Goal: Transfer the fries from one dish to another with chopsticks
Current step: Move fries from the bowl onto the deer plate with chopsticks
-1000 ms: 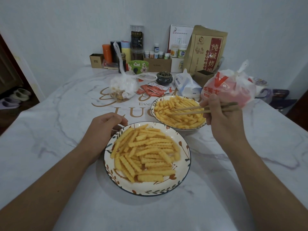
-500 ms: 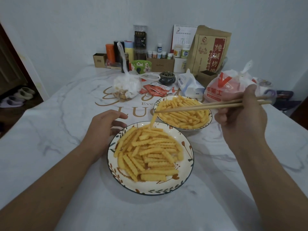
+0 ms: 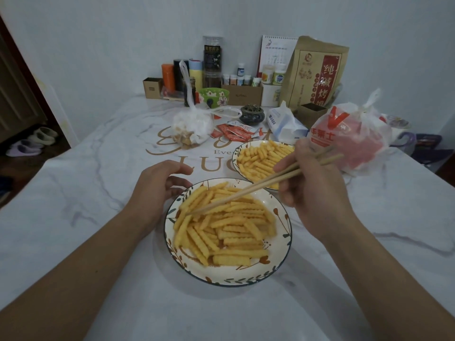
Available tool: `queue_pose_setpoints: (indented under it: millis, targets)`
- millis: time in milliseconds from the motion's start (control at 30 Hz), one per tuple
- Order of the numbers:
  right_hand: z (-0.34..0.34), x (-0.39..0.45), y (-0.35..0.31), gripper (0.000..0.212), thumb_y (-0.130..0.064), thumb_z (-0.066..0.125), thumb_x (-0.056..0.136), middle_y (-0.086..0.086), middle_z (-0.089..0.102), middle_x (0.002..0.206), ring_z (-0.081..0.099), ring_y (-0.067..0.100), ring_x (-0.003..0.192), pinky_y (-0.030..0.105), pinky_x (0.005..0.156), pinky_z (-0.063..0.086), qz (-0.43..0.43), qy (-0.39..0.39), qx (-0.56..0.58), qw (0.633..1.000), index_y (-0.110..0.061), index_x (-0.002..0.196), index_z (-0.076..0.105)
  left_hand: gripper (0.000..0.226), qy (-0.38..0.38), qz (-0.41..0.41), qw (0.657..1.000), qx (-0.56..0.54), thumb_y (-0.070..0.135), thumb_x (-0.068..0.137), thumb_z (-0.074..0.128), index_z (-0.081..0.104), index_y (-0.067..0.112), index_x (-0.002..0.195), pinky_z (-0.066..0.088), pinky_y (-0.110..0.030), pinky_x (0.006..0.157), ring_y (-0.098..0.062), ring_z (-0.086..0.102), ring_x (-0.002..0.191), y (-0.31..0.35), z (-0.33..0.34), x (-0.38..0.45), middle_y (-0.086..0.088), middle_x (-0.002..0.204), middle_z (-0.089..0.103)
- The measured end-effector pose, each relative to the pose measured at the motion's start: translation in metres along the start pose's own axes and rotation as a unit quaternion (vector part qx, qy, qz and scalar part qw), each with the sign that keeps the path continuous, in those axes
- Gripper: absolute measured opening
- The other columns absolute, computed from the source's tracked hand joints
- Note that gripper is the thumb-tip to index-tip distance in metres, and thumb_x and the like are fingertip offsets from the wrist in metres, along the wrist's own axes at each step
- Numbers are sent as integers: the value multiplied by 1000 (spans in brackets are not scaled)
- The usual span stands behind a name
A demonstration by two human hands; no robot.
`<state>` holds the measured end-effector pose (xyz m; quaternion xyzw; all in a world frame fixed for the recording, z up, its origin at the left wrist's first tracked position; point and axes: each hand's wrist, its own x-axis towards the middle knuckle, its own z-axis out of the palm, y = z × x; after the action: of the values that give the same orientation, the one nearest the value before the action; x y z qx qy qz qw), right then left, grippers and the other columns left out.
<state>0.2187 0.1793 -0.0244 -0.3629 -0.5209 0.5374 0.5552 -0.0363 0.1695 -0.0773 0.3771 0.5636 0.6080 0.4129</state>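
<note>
Marble table [image 3: 73, 183], far-edge clutter: tied plastic bags [image 3: 354, 139], sauce packets [image 3: 236, 131], jars [image 3: 212, 62].

Domestic dining area. A marble-patterned table [image 3: 73, 193] stands against a plain wall, its far edge crowded with a desk calendar [image 3: 277, 54], small bottles [image 3: 241, 77], a paper food bag [image 3: 317, 72]; slippers [image 3: 24, 148] lie by a doorway.

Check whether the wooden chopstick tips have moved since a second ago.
Yes. The wooden chopstick tips moved from over the far dish to the fries in the near floral plate.
</note>
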Motion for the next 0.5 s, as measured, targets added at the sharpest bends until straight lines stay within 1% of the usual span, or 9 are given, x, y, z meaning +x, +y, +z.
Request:
queue_pose_setpoints:
  millis: [67, 133, 200, 267, 333, 400, 467, 500]
  targets:
    - [-9, 4, -7, 57, -39, 47, 105, 9, 52, 59, 43, 16, 45, 24, 39, 31, -20, 51, 34, 998, -19, 57, 69, 28, -2, 4, 1000, 9, 18, 100, 51, 75, 6, 89, 52, -40, 76, -29, 65, 79, 0, 0, 0, -6, 80, 74]
    - [-20, 10, -13, 54, -35, 48, 106, 8, 54, 62, 45, 15, 47, 25, 42, 31, -53, 118, 62, 990, -18, 59, 68, 29, -2, -6, 1000, 13, 20, 99, 52, 75, 6, 91, 52, -38, 73, -29, 64, 78, 0, 1, -1, -9, 81, 72]
    - [-30, 14, -12, 51, -36, 47, 107, 5, 56, 58, 48, 14, 47, 26, 44, 35, -95, 182, 13, 979, -19, 64, 68, 29, -3, -19, 1000, 22, 22, 99, 52, 76, 6, 92, 52, -36, 70, -29, 63, 75, 0, 3, -2, -14, 81, 70]
    - [-35, 16, -10, 50, -39, 45, 108, 1, 57, 55, 49, 13, 47, 24, 44, 39, -131, 217, -42, 966, -21, 67, 68, 30, -7, -17, 999, 29, 23, 99, 53, 77, 6, 93, 52, -36, 70, -29, 63, 74, 0, 3, -2, -14, 81, 70]
    - [-39, 17, -9, 55, -40, 45, 107, -5, 57, 52, 49, 10, 48, 25, 45, 40, -144, 234, -76, 959, -30, 59, 70, 30, -7, -14, 1000, 24, 22, 99, 52, 76, 6, 92, 52, -36, 70, -28, 64, 74, 0, 3, -2, -14, 80, 70]
    - [-43, 18, -8, 56, -38, 47, 107, -9, 58, 52, 51, 7, 51, 28, 50, 41, -156, 230, -117, 953, -38, 56, 70, 29, -4, -13, 1000, 19, 22, 99, 52, 76, 6, 91, 53, -35, 69, -27, 65, 73, 0, 3, -2, -14, 80, 72]
    - [-47, 20, -4, 52, -35, 50, 106, -9, 60, 54, 53, 8, 54, 30, 53, 41, -172, 208, -147, 952, -35, 58, 70, 29, -4, -12, 1000, 17, 22, 99, 53, 76, 7, 90, 53, -36, 71, -26, 66, 73, -1, 3, -1, -12, 80, 73]
    - [-48, 21, -1, 49, -34, 51, 106, -9, 61, 55, 53, 8, 55, 29, 53, 41, -178, 196, -158, 951, -32, 61, 70, 30, -3, -11, 1000, 16, 21, 99, 52, 76, 7, 89, 53, -37, 71, -25, 66, 73, -1, 3, -1, -11, 80, 73]
